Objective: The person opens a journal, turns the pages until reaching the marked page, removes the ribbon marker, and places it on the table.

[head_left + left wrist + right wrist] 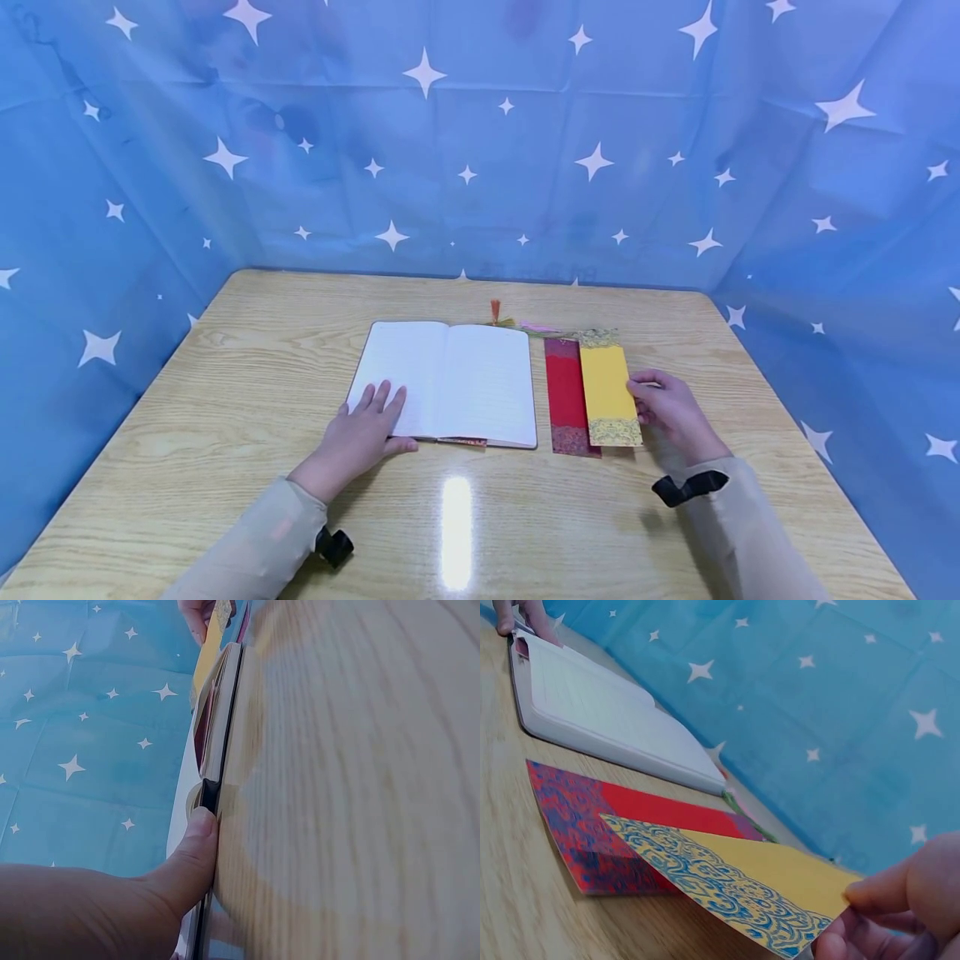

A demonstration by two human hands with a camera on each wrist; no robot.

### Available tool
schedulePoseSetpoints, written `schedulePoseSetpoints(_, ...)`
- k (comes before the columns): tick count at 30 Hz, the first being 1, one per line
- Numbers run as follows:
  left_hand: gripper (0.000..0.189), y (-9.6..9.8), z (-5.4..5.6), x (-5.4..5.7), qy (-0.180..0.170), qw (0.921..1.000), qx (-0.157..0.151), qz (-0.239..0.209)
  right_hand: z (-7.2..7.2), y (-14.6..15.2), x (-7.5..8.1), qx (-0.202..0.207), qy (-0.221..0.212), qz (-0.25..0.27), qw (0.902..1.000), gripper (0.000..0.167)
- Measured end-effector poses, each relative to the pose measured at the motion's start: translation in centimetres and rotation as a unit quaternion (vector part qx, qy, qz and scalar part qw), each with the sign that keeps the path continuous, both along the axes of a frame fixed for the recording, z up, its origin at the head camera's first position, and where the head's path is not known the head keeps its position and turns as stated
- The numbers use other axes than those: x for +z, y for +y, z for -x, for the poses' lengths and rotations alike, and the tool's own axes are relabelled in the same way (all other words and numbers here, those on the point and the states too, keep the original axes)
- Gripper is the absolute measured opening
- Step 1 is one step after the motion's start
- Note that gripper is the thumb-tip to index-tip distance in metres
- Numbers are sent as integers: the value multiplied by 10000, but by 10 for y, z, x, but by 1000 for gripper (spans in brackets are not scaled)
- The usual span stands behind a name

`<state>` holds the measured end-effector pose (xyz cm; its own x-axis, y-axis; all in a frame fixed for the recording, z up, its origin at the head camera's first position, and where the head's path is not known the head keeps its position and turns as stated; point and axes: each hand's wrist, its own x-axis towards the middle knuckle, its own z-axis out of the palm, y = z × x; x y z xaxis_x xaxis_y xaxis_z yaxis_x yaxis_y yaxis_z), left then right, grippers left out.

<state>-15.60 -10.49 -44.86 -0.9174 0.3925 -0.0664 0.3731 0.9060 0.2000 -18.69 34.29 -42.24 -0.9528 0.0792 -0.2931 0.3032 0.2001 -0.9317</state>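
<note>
The yellow card (606,382) has dark scrollwork ends, the red card (564,387) purplish patterned ones, the notebook (491,383) white pages (408,358), the blue backdrop (517,133) white four-pointed stars (425,73).

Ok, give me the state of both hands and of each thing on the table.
Notebook: open, lying on the table.
Red-patterned strip: tucked in the notebook, end poking out at the near edge.
Tassels: out past the notebook's far edge.
Yellow card: held, overlapping the red card.
Red card: partly covered.
Left hand: fingers spread on the left page.
Right hand: pinching the yellow card.
</note>
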Motion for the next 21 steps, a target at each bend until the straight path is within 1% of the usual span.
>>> schedulePoseSetpoints(8,85,0,0,1,-14,10000,-15,-3,-4,14,-3,3,-13,-281,9996,39)
schedulePoseSetpoints(14,85,0,-1,2,-24,10000,-5,-19,-3,19,-8,-113,21,-596,9982,37)
schedulePoseSetpoints(17,85,0,-1,2,-12,10000,4,-18,-2,19,-11,-154,63,-916,9957,36)
schedulePoseSetpoints(18,85,0,-1,2,-7,10000,7,-12,-2,19,-12,-151,89,-1098,9938,35)
schedulePoseSetpoints(20,85,0,-1,2,-2,10000,3,-2,-3,19,-13,-96,211,-1619,9865,34)
schedulePoseSetpoints(21,85,0,-1,2,-1,10000,0,-9,-3,19,-14,-48,327,-1977,9797,33)
